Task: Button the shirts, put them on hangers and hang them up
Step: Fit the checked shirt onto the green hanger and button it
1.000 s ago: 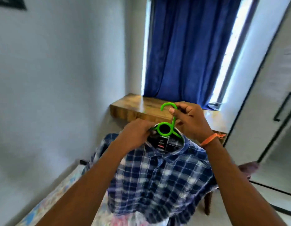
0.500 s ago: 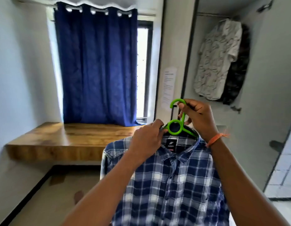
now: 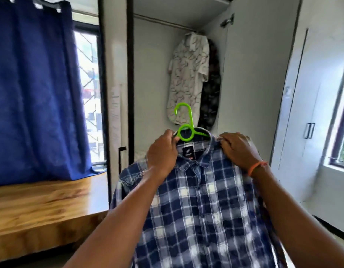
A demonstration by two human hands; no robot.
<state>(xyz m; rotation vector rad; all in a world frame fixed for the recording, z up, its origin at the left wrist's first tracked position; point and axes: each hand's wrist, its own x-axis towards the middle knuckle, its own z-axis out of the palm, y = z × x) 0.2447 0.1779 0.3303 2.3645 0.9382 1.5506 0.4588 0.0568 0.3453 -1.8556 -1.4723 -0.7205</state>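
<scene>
Head cam shot looks straight into an open wardrobe [image 3: 244,55], and inside it a white patterned shirt [image 3: 188,78] and a dark patterned one [image 3: 212,93] already hang off the rail [image 3: 159,21], pushed up against the right wall, so the left stretch of rail is bare. The blue plaid shirt [image 3: 202,200] sits on a green hanger [image 3: 184,124], held up in front of the wardrobe, below the rail, hook free. Left hand [image 3: 162,154] has its fingers curled round the hanger by the ring at the collar. Right hand [image 3: 238,149] pinches the shirt's shoulder. A wooden ledge [image 3: 41,206] and blue curtain [image 3: 32,93] crowd the left side; closed wardrobe doors [image 3: 302,113] stand to the right.
</scene>
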